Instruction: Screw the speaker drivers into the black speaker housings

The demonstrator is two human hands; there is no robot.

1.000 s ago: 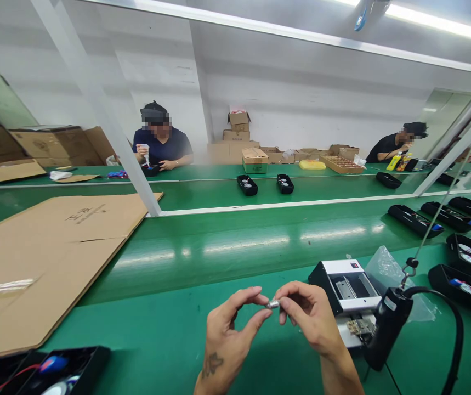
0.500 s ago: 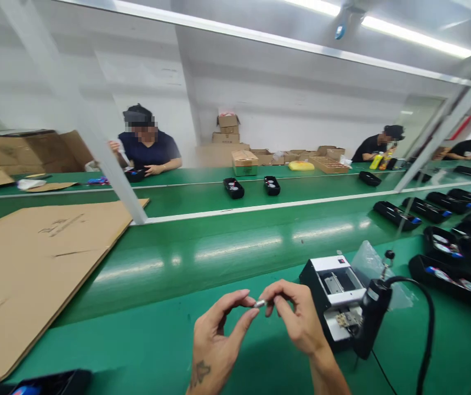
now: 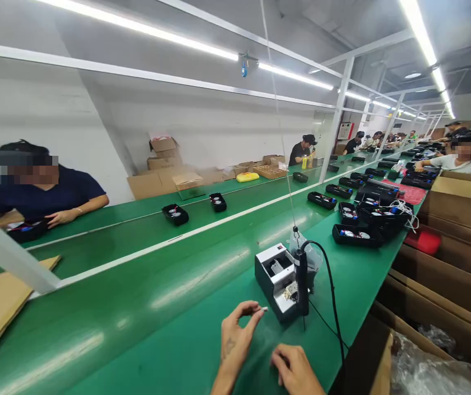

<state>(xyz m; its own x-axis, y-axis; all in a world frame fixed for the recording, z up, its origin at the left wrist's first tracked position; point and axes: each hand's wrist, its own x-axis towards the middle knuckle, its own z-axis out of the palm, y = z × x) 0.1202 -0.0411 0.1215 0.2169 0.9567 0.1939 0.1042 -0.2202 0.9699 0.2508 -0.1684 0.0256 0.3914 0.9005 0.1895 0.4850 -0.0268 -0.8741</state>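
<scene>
Between the thumb and fingertips of my left hand (image 3: 237,334) is a small whitish piece (image 3: 264,309), held above the green table (image 3: 169,351). My right hand (image 3: 295,370) is lower and to the right, apart from the piece, its fingers curled; whether anything is inside them is hidden. Just beyond my hands stands a black and white machine (image 3: 274,260) with a metal part at its front. A black electric screwdriver (image 3: 301,280) hangs upright at the machine's right side.
Several black housings (image 3: 356,235) with round silver parts lie at the right. Cardboard boxes (image 3: 444,280) line the table's right edge. A cardboard sheet (image 3: 0,312) lies at the left. People (image 3: 41,186) sit across the line and farther along it.
The view has swung to the right, showing more housings, people and boxes. My right hand has let go of the small piece and moved down, away from my left hand.
</scene>
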